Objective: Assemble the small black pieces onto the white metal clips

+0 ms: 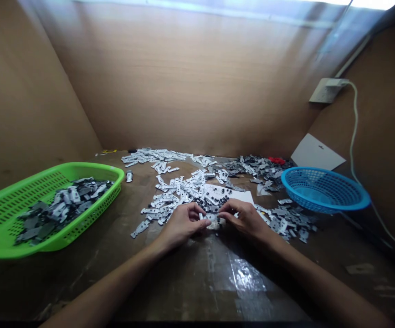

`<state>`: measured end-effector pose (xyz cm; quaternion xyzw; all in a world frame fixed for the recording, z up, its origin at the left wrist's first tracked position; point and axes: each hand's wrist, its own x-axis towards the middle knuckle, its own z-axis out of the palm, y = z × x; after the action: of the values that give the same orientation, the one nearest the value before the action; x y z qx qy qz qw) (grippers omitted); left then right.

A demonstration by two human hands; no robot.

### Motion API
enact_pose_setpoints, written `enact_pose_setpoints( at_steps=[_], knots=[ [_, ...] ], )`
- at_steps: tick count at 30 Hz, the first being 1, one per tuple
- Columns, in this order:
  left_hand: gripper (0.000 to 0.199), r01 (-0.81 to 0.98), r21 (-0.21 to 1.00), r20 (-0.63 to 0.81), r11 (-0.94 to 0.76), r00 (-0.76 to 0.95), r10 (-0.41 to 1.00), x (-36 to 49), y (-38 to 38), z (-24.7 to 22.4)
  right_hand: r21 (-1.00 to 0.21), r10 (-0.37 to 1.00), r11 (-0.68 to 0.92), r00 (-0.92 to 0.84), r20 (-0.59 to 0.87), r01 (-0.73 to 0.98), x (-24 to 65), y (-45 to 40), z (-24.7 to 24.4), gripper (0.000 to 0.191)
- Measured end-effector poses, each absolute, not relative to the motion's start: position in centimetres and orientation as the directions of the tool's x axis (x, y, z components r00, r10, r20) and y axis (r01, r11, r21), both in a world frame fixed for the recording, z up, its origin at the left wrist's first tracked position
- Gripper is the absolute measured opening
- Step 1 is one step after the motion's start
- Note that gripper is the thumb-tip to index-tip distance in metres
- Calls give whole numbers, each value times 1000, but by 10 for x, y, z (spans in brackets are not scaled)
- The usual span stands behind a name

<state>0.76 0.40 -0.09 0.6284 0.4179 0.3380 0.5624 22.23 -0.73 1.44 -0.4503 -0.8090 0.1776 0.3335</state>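
Forearms (pixel 129 273) nearest; left fingers (pixel 202 223) pinch a white piece (pixel 201 216); right fingers (pixel 226 215), cannot tell if gripping

A white cable (pixel 355 119) hangs from a wall socket (pixel 324 91).

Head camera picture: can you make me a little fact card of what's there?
left hand: pinching a small pale part
right hand: fingertips close by, grip unclear
middle: loose white pieces, tiny black bits
green basket: left side, holds grey and white pieces
blue basket: right side, round, full of slots
back right: grey pieces, red thing
right wall: white card against it
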Motion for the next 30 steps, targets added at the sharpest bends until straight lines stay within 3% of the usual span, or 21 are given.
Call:
enact_pose_setpoints(
  at_steps=[15,20,23,27,30],
  knots=[
    [37,109,994,-36,-9,400,916,7,5,-2,-654,827,560,-383,411,509,212,-13,10,9],
    [38,115,993,-24,-23,389,921,6,5,0,-738,887,459,-215,408,494,215,-10,16,14],
    [38,114,993,-19,-27,383,923,6,4,1,-837,962,273,-111,251,475,218,-7,13,24],
    [39,103,994,-18,-23,383,924,6,4,2,-944,977,-43,-185,-109,327,218,-6,2,35],
    [39,93,996,-26,-12,389,921,7,4,1,-965,956,-112,-238,-170,238,216,-7,-3,38]
  ],
)
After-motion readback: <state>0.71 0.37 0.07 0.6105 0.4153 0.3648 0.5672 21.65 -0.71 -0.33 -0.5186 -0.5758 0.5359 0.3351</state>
